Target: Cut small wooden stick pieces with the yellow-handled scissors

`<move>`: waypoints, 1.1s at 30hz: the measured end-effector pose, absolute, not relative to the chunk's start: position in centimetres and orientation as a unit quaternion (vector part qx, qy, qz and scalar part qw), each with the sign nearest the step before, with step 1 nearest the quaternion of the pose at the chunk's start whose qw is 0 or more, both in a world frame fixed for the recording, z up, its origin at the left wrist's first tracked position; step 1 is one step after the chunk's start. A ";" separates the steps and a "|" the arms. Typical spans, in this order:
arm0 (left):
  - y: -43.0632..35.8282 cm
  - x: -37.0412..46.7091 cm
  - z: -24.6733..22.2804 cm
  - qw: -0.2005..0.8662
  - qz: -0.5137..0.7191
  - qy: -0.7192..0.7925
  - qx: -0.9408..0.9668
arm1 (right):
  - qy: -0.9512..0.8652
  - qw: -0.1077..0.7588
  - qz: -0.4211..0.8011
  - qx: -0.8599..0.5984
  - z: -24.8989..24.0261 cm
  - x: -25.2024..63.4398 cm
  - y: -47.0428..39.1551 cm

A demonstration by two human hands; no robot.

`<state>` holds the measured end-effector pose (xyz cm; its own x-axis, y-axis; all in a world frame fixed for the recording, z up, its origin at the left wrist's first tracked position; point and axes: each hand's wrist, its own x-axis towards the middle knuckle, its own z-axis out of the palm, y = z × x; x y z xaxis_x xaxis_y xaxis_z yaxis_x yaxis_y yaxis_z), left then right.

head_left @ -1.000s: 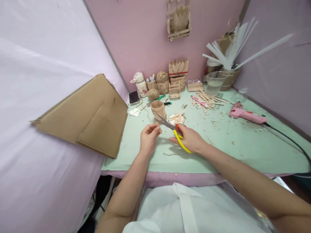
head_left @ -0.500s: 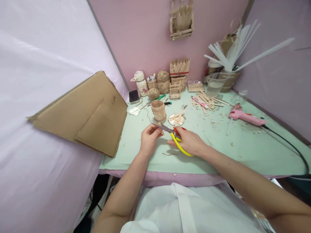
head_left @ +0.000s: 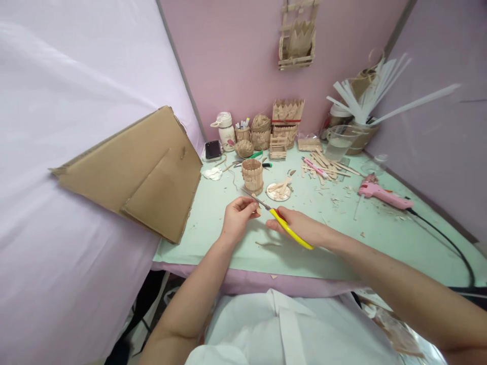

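Note:
My left hand (head_left: 239,217) pinches a small piece of wooden craft stick (head_left: 258,209) between thumb and fingers. Wrapped around the handles of yellow-and-red scissors (head_left: 291,229) is my right hand (head_left: 302,225). The scissor blades point left and lie at the small wooden piece, next to my left fingertips. Just beyond the hands stands a round cup made of craft sticks (head_left: 252,177). To its right is a small round dish (head_left: 278,191) holding cut stick pieces.
Craft sticks (head_left: 329,165) lie in a pile with a pink cutter on top. A pink glue gun (head_left: 384,194) with a black cable rests at right. A cardboard sheet (head_left: 152,177) leans at left. Twine balls, a bottle (head_left: 227,133) and stick-made holders line the back.
The scissor blades have closed together on the small wooden piece, and the handles have come together in my right hand. The view has shifted slightly.

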<state>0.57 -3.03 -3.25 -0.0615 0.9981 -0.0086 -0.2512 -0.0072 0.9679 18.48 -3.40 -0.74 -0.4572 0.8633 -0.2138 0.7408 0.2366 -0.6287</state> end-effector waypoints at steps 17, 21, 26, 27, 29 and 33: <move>-2.6 0.5 -2.0 0.637 0.475 0.457 0.400 | -0.651 0.028 0.587 -0.481 2.2 19.0 -4.3; -1.9 0.7 -1.3 0.647 0.444 0.459 0.416 | -0.630 0.051 0.599 -0.491 1.9 19.5 -4.3; -1.1 1.2 -0.6 0.671 0.416 0.451 0.417 | -0.616 0.056 0.613 -0.492 1.7 20.2 -4.2; -0.9 1.4 -0.6 0.675 0.411 0.449 0.416 | -0.611 0.059 0.616 -0.494 1.6 20.4 -4.1; -0.3 1.8 -0.7 0.685 0.401 0.446 0.414 | -0.603 0.071 0.617 -0.501 1.3 20.8 -3.9; 1.1 2.9 -1.5 0.708 0.381 0.445 0.394 | -0.598 0.077 0.604 -0.522 0.7 21.7 -3.2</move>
